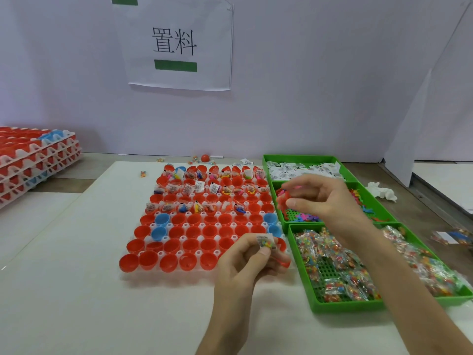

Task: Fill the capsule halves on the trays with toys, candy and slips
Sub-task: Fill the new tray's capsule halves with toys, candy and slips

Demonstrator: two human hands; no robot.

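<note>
The white moulded plastic tray [163, 274] lies flat on a matte white board [76, 252] and seats rows of glossy, hemispherical capsule halves [148, 260], open side up; most are red, a few blue [162, 219]. The far rows already contain folded printed slips, small coloured toys and packets; the near rows stand hollow. The left hand [245, 257] is positioned over the tray's near right corner, thumb and fingers closed in a pinch on a small clear candy packet [266, 240] with multicoloured beads inside; a red item under its fingertips cannot be identified. To the right of the tray stands a green plastic bin [345, 306] with perforated floor and three compartments: white paper slips [302, 169] farthest, soft plastic toys [304, 217] in the middle, crinkled cellophane candy packets [332, 254] nearest. The right hand [325, 198] is above the middle compartment, fingers curled with thumb and forefinger gripping a red toy [282, 199], blurred in outline. A stack of filled trays [38, 155] stands at far left; a crumpled white tissue [381, 192] lies beyond the bin.
</note>
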